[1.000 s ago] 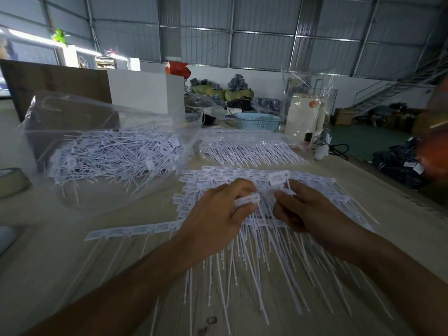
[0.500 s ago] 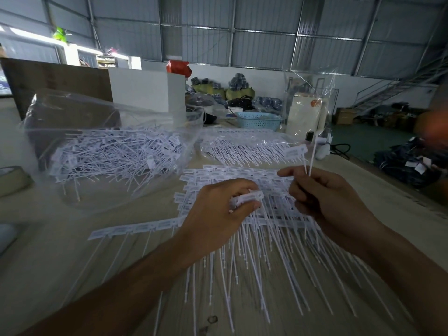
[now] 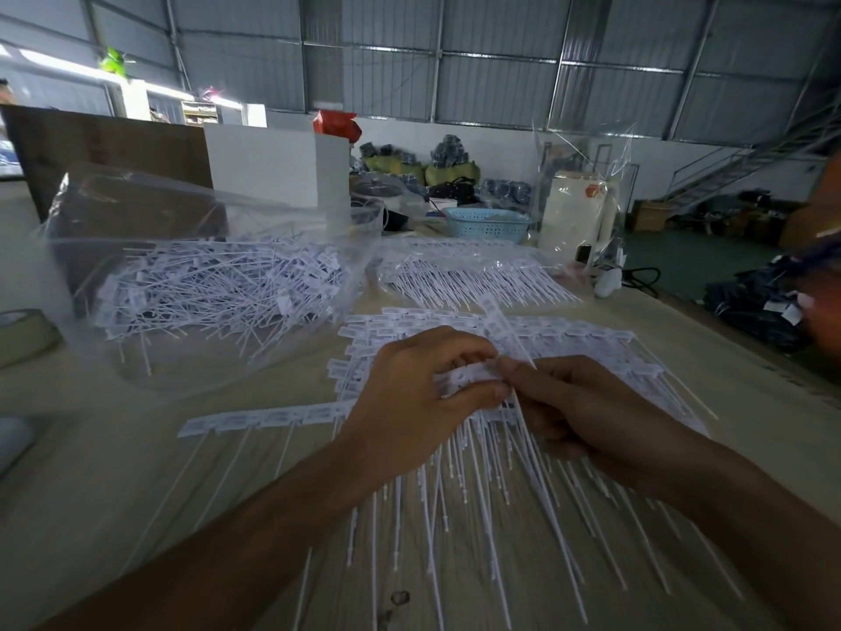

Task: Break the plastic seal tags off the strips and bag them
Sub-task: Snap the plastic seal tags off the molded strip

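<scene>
A pile of white seal strips (image 3: 569, 343) lies on the table in front of me, their thin tails fanning toward me. My left hand (image 3: 409, 403) grips the head end of one strip (image 3: 464, 378) above the pile. My right hand (image 3: 582, 403) meets it at the fingertips and holds a loose white tag (image 3: 500, 318) whose head sticks up and away. One more strip (image 3: 264, 419) lies apart to the left. A clear plastic bag (image 3: 205, 284) full of loose tags lies open at the left.
A second clear bag of strips (image 3: 478, 277) lies behind the pile. A tape roll (image 3: 22, 337) sits at the left edge. A blue basket (image 3: 487, 223), a white appliance (image 3: 578, 211) and a white box (image 3: 273, 166) stand further back. The table's edge runs along the right.
My right hand, which had lifted a snapped-off tag up and to the right, has come back down to my left hand's fingertips at the strip. My left hand has barely moved.
</scene>
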### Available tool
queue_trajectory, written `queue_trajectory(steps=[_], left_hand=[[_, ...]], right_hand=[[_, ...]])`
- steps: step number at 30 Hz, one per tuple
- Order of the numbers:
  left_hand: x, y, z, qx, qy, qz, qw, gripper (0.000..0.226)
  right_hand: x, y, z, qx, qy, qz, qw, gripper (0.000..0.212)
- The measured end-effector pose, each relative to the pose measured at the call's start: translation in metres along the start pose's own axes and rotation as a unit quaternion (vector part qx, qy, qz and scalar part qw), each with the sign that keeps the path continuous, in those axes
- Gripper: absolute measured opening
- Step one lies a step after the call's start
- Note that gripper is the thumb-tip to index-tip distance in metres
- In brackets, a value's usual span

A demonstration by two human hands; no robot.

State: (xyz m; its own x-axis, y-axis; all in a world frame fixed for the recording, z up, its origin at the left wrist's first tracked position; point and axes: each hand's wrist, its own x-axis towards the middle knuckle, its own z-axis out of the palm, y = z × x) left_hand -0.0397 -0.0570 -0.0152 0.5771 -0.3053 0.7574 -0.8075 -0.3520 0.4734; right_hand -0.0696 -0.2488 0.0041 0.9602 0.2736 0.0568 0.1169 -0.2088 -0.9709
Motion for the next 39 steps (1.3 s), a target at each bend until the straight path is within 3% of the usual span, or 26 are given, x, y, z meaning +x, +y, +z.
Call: queue_trajectory(steps=[3,8,16,22,28,32,35,39], left_hand=[[0.001,-0.001,-0.001,-0.035,-0.043,-0.025,0.998,0.026],[0.002,-0.014,-0.009,-0.015,-0.134,-0.054,0.989,0.033],[0.001,-0.022,-0.006,0.125,-0.102,-0.034,0.986,0.026],[0.002,-0.023,-0.006,0.063,-0.119,-0.019,0.991,0.022],[0.002,-0.033,-0.002,-0.045,-0.116,-0.09,0.988,0.023],[0.005,-0.033,-0.002,-0.094,-0.09,-0.094,0.987,0.019],[0.004,-0.032,0.001,-0.104,-0.061,-0.098,0.988,0.02],[0.003,-0.029,-0.005,-0.024,-0.054,-0.032,0.998,0.023]], right_hand=[[0.001,0.002,0.003,0.038,-0.013,0.004,0.999,0.033],[0.006,0.002,-0.003,0.081,0.072,0.027,0.994,0.033],[0.005,0.006,-0.001,0.034,0.074,-0.009,0.997,0.036],[0.005,0.007,0.0,-0.036,0.085,-0.044,0.995,0.035],[0.005,0.007,0.001,-0.126,0.094,-0.101,0.982,0.032],[0.005,0.007,0.003,-0.025,0.082,-0.068,0.994,0.044],[0.003,0.008,0.005,0.005,0.045,-0.049,0.998,0.039],[0.004,0.007,0.004,0.04,0.048,-0.037,0.997,0.042]])
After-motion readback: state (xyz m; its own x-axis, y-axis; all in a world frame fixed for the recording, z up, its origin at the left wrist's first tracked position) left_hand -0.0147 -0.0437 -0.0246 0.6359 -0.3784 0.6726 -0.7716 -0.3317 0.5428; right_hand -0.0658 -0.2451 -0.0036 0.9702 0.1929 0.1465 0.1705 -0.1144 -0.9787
